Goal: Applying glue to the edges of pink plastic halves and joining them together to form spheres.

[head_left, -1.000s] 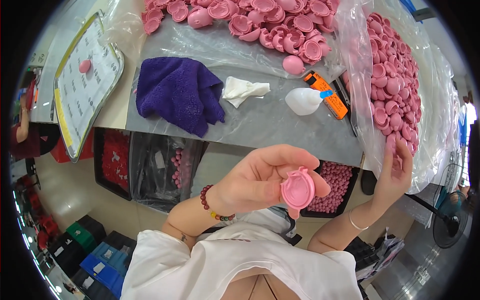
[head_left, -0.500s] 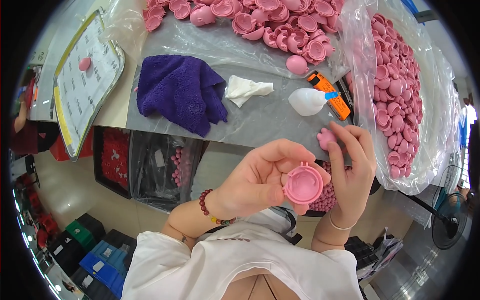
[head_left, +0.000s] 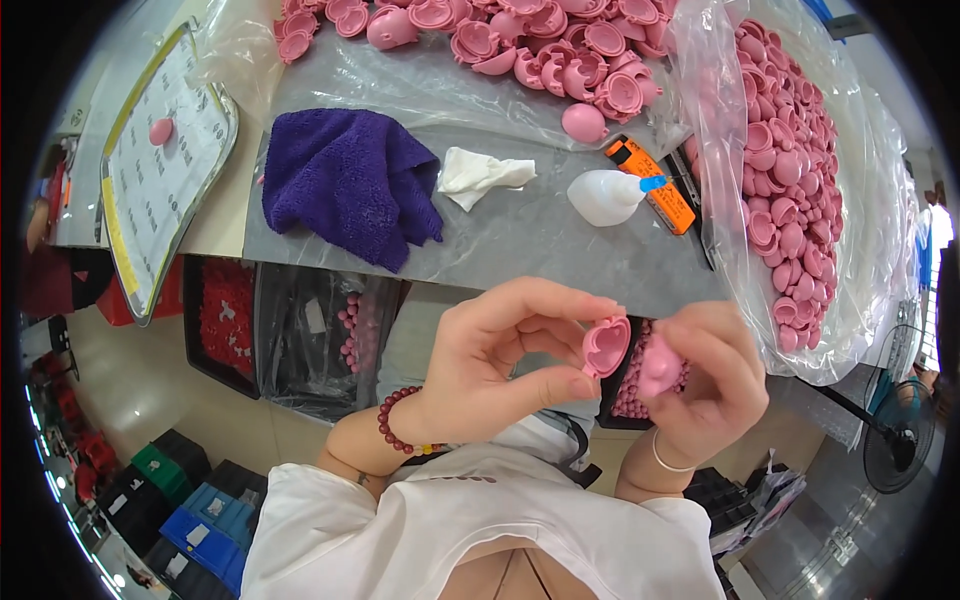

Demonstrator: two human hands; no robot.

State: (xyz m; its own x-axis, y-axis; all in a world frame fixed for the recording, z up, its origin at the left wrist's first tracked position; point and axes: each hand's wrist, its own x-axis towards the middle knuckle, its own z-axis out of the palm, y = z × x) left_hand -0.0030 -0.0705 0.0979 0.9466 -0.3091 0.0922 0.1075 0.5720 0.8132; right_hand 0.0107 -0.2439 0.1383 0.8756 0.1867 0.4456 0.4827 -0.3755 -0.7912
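My left hand [head_left: 480, 365] pinches a small pink plastic cup-shaped shell [head_left: 606, 347] between thumb and fingertips, its hollow side turned toward my right hand. Close beside it, my right hand [head_left: 718, 375] grips a rounded, lobed pink piece [head_left: 659, 367] between thumb and fingers. The two pieces are a little apart, held just off the table's front edge. Under them, a container of small pink balls [head_left: 632, 395] is partly hidden by my hands.
On the grey table [head_left: 500, 245] lie a purple cloth [head_left: 345, 185], a crumpled white tissue [head_left: 482, 176], a white squeeze bottle [head_left: 602, 200] and an orange-and-black tool [head_left: 668, 200]. Pink shells [head_left: 600, 45] heap at the back; a clear bag of them [head_left: 785, 200] stands right.
My right hand has lifted the lobed piece off the table and brought it down beside the left hand. The shell in my left hand has turned from facing up to facing right.
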